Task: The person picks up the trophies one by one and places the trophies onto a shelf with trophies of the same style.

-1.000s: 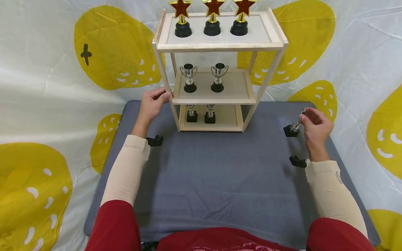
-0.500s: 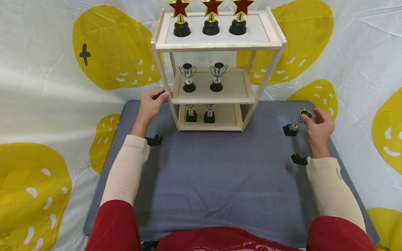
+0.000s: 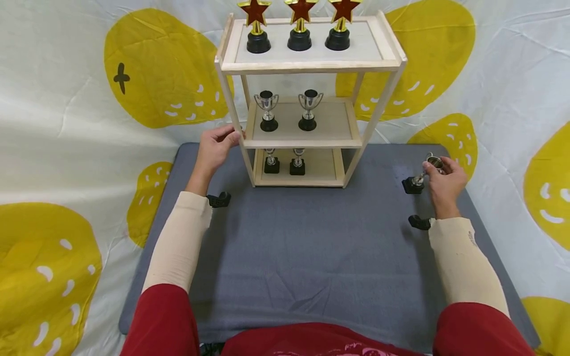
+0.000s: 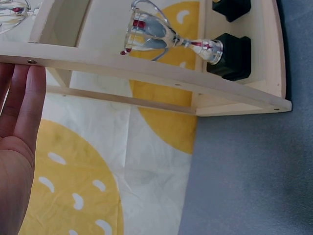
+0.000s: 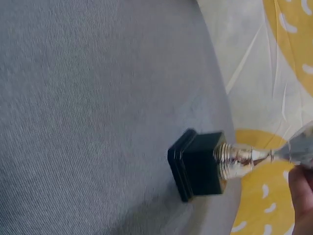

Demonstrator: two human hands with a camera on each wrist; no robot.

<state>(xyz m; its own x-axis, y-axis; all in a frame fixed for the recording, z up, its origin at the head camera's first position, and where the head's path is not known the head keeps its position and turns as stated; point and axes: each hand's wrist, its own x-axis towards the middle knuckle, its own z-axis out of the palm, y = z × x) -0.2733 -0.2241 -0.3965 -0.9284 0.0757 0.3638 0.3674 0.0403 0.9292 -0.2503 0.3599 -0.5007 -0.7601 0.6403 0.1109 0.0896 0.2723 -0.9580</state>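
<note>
At the table's right side, my right hand (image 3: 447,185) holds a silver trophy cup (image 3: 434,162) by its bowl, thumb in front and fingers behind. The trophy's black square base (image 5: 198,164) shows in the right wrist view, low over or on the cloth; contact cannot be made out. My left hand (image 3: 214,148) grips the left front post of the wooden shelf (image 3: 303,144) at middle-tier height. In the left wrist view, its fingers (image 4: 29,93) lie against that post. Two silver cups (image 3: 268,106) stand on the middle tier and two (image 3: 298,163) on the bottom one.
Three star trophies (image 3: 300,24) with black round bases stand on the top tier. Grey cloth covers the table (image 3: 311,247). A white curtain (image 3: 67,148) with yellow prints hangs close behind and at both sides.
My right hand's fingers loosened and moved slightly right off the cup, then came back around its bowl. The trophy base stays at nearly the same spot. My left hand keeps its grip on the post.
</note>
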